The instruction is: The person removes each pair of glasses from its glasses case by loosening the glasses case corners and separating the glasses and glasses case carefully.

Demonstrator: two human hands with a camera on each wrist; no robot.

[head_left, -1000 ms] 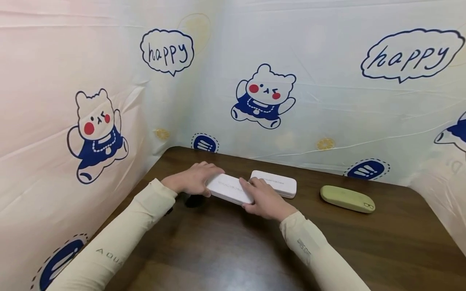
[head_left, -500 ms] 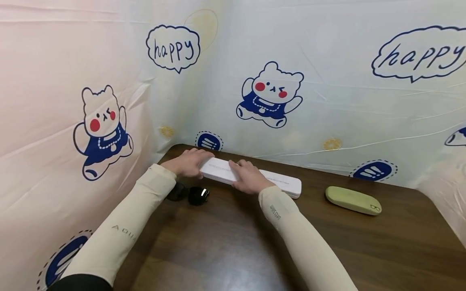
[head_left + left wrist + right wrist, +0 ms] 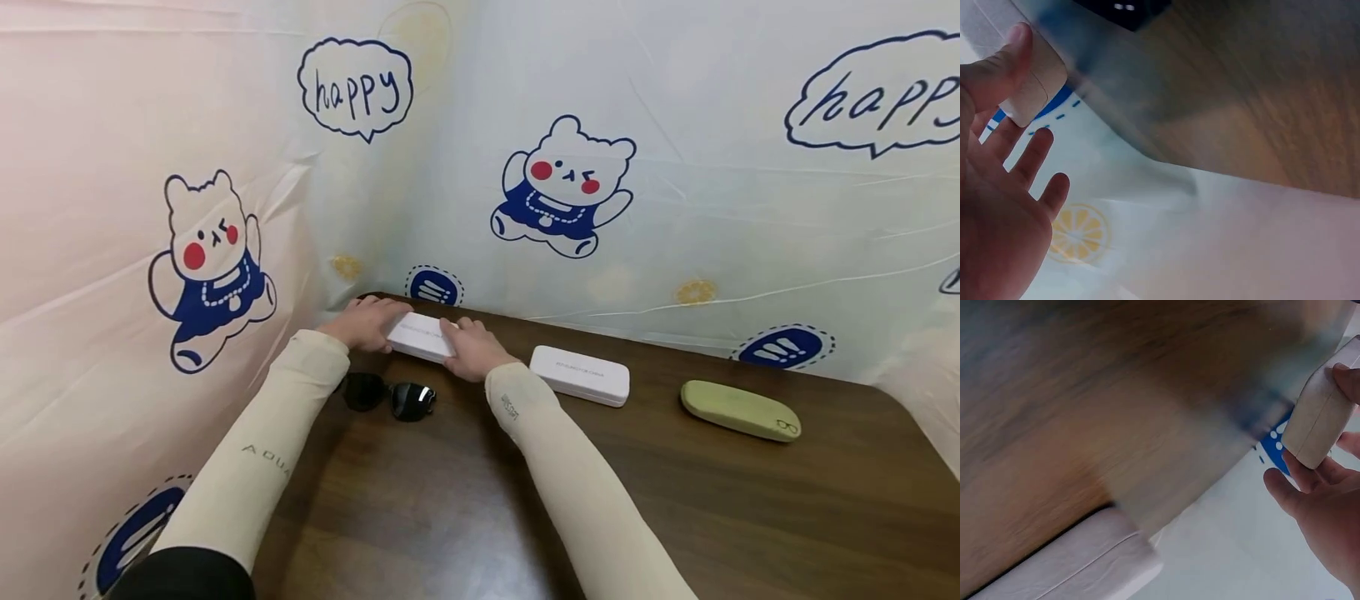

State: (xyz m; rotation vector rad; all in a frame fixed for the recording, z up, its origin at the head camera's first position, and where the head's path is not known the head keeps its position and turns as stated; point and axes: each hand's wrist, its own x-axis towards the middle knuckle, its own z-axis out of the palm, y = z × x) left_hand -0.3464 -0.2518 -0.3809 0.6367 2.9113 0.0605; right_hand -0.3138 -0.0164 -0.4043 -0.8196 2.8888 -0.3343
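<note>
A white glasses case with faint lettering is held at both ends, near the table's back left corner. My left hand grips its left end; the left wrist view shows the thumb on one face and fingers at the far side. At the other end my right hand pinches it, thumb and fingers on opposite faces of the case in the right wrist view. Black sunglasses lie on the table just in front, partly behind the left sleeve.
A second white glasses case lies on the dark wooden table, right of the right hand. Farther right is a green glasses case with a small glasses print. A printed cloth hangs along the table's back and left edges.
Both hands have carried the held white case left and back, away from the second white case. The sunglasses, mostly covered by the left hand before, now show.
</note>
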